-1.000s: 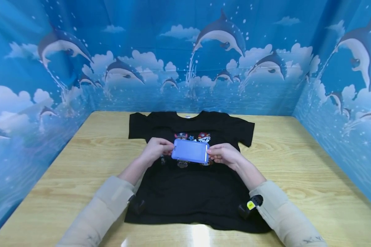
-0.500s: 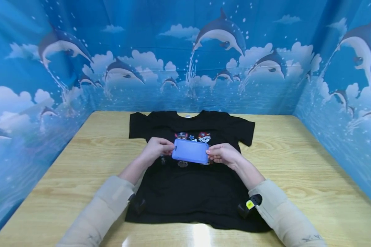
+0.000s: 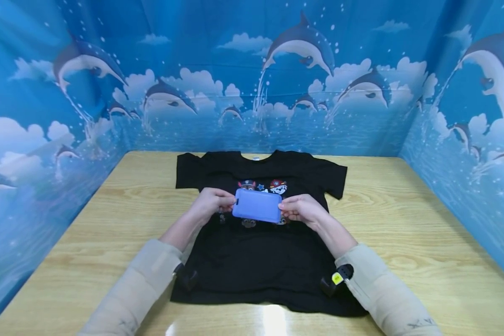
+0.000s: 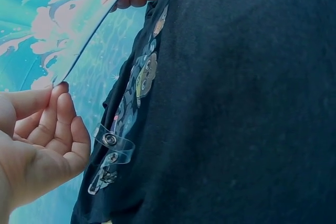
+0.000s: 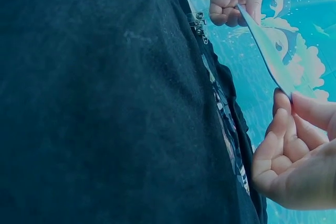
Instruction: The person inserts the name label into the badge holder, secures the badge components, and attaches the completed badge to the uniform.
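A periwinkle-blue badge holder (image 3: pixel 257 205) with a small slot at its left end is held up lengthwise over the printed front of a black T-shirt (image 3: pixel 269 266). My left hand (image 3: pixel 212 204) pinches the slotted end between thumb and fingers. At the opposite end, my right hand (image 3: pixel 304 210) pinches the edge. In both wrist views the badge holder (image 4: pixel 94 30) shows nearly edge-on, apart from the cloth. On the shirt below my left hand lies a badge clip (image 4: pixel 111 148) with a clear snap strap and a metal pin.
The T-shirt lies spread on a wood-grain table (image 3: pixel 403 224), neck toward the back. A blue dolphin-print curtain (image 3: pixel 252 84) stands behind the table and along both sides. Dark wrist devices (image 3: pixel 344 272) sit at the sleeve cuffs.
A bright white strip at the badge holder's right end, seen a second ago, no longer shows. The holder and my right hand have shifted slightly left. Both hands keep their pinch.
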`<state>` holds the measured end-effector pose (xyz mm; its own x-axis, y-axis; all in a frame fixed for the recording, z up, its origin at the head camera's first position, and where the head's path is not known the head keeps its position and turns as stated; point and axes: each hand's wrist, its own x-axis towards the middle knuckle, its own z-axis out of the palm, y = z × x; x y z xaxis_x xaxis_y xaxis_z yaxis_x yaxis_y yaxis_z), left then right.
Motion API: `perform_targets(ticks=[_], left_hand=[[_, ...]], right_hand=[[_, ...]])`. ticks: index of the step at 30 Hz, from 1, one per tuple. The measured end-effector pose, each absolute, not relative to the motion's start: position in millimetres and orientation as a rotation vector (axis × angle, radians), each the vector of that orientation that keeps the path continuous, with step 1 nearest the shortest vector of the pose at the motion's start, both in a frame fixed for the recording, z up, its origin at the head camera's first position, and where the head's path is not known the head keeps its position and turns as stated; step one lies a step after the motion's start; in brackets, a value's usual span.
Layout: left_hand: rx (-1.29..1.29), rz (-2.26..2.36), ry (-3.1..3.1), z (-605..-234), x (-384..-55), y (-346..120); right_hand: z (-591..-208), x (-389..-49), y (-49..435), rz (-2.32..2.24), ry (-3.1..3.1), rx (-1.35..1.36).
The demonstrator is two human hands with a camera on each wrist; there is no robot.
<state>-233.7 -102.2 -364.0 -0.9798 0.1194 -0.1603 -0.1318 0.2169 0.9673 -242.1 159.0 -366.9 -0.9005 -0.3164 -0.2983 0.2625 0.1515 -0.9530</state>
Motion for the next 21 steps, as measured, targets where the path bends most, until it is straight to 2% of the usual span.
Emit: perform_targets(ticks=[21], left_hand=[[0.018, 1.806, 2.358, -352, -241, -100]], right_hand=[[-355, -248, 157, -1.846, 1.924, -0.014]])
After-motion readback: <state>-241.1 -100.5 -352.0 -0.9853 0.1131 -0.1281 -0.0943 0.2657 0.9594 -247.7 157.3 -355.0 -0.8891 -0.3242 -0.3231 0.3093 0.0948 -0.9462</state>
